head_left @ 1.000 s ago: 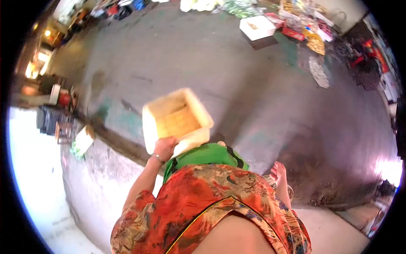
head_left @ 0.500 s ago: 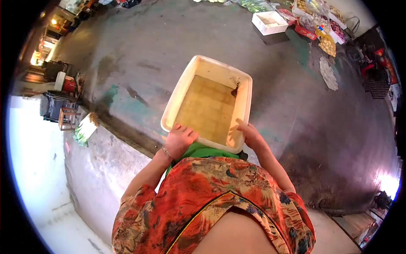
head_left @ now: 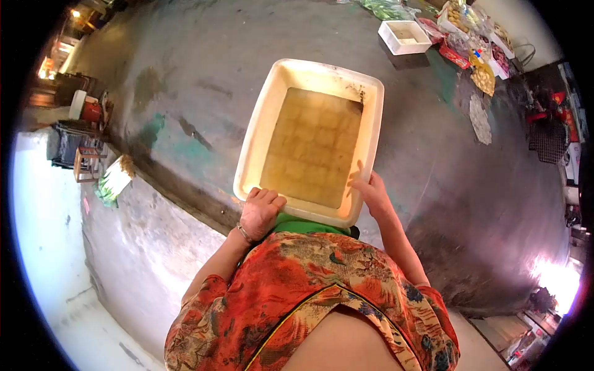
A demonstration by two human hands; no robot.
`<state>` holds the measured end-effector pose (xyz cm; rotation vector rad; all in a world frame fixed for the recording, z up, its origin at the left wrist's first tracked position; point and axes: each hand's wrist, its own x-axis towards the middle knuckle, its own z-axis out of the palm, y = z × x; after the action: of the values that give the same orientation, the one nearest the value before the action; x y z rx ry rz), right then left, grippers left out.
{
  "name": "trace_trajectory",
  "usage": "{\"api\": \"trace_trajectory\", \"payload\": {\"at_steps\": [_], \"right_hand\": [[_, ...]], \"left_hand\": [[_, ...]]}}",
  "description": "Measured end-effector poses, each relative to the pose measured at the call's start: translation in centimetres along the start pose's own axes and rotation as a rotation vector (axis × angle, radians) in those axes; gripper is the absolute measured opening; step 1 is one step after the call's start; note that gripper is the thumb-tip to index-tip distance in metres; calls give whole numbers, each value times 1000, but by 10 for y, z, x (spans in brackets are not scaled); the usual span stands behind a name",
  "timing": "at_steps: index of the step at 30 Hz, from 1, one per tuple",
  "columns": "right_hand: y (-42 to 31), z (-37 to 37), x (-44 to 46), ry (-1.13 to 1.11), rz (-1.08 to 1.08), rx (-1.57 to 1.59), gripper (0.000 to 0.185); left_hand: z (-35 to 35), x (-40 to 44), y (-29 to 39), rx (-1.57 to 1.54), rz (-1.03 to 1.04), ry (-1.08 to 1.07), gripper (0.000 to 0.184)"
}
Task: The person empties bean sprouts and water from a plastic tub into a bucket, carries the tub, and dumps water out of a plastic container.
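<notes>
A cream-coloured plastic tub (head_left: 269,120) hangs in front of my body, tipped slightly towards me. Yellowish-brown liquid (head_left: 312,148) covers its bottom, with a faint grid of squares showing in it. Dark specks cling to the far right inner corner. My left hand (head_left: 261,210) is closed over the near left corner of the rim. At the near right side, my right hand (head_left: 373,195) grips the rim, some fingertips inside the wall and the rest hidden. Green cloth (head_left: 303,223) shows under the near edge.
On the grey floor ahead right stands a white foam box (head_left: 404,37), beside several bags and boxes of produce (head_left: 482,77). Leafy vegetables (head_left: 116,180) lie at the left by a small wooden stool (head_left: 88,162). A floor edge (head_left: 179,188) runs diagonally on my left.
The tub looks larger and more level, its far end having risen towards the camera. Both hands keep hold of its rim. The surroundings have shifted slightly in view.
</notes>
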<state>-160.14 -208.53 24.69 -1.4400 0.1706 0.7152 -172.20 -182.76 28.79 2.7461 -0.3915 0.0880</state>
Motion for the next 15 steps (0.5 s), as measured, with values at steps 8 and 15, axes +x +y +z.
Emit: {"api": "trace_trajectory", "payload": {"at_steps": [8, 15], "right_hand": [[-15, 65, 40, -7, -29, -71, 41], [-26, 142, 84, -46, -11, -115, 48]], "left_hand": [[-12, -12, -68, -109, -59, 48, 13], [-40, -30, -143, -123, -126, 57, 15]]}}
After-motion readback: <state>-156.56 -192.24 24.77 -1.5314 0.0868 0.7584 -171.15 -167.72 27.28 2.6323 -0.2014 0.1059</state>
